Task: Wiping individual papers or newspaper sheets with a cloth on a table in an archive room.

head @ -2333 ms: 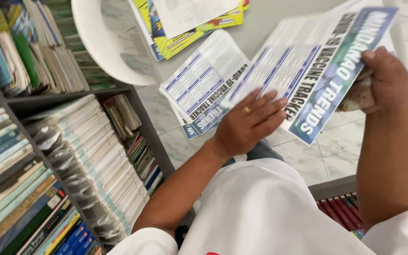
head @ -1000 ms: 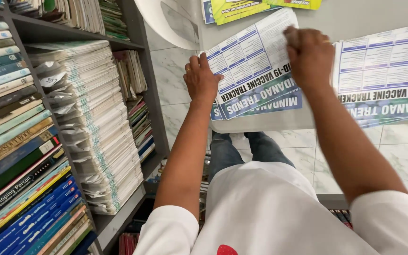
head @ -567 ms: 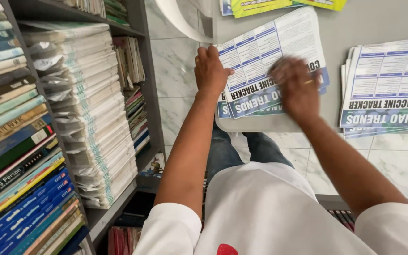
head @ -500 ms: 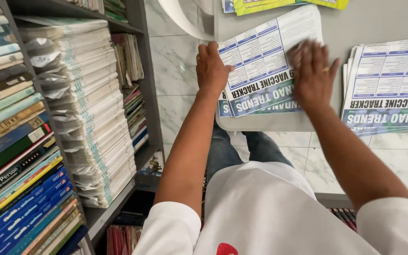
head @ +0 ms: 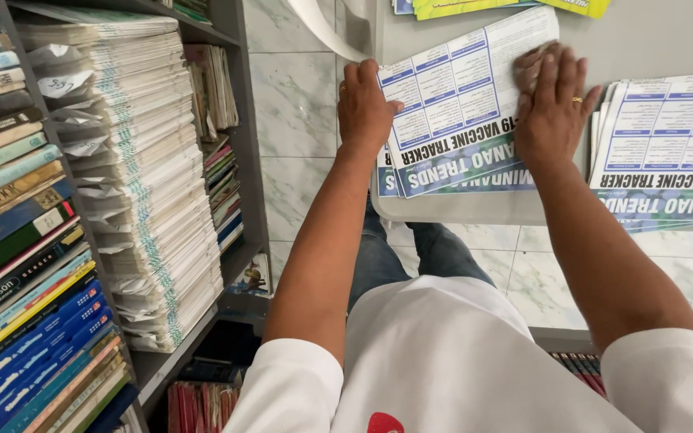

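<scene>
squaring and flattening a stack of printed sheets looked to be the step in hand, judging by how both hands lay on it. at the far left stood a bookshelf [head: 34,240] packed with book spines, and beside it a tall pile of thin bound booklets [head: 142,184]. moving right, the left hand [head: 365,108] rested at the stack's left edge, its grip nearly flat, fingers together and pressed against the side of the blue-and-white sheets [head: 455,104]; it clasped nothing, only bore against the paper. those sheets lay askew on the grey desk [head: 475,210], near its front left corner, the bottom ones poking out beyond the edge. the right hand [head: 553,108], a ring on one finger, lay palm down and fully spread over the upper right part of the stack, holding it by pressure alone. farther right, a second stack of like sheets [head: 667,148] lay apart from the first. by my judgement, the next move called for nudging the loose edges into line without letting the top sheet slide.
</scene>
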